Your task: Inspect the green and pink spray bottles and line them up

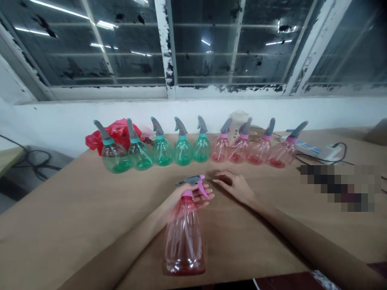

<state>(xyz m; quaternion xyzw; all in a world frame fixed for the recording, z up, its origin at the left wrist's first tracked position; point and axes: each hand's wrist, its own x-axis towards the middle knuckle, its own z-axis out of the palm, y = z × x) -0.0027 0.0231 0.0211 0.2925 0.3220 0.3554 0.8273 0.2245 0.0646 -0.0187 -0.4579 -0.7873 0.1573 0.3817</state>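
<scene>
Close in front of me stands a clear pink spray bottle (185,241) with a grey and pink trigger head. My left hand (193,193) is wrapped round its neck, just below the head, with fingers showing behind the pink trigger. To the right of the nozzle, my right hand (234,185) hovers low or rests on the table, fingers bent and apart, holding nothing. Beyond both hands runs a row of spray bottles: several green ones, such as this green spray bottle (183,153), on the left, and several pink ones, such as this pink spray bottle (259,150), on the right.
A red plastic bag (119,131) lies behind the green bottles. Behind the pink ones stands a pale plastic cup (238,123). A white power strip (323,152) with black cable sits at right on the brown table (90,209). Windows line the wall behind.
</scene>
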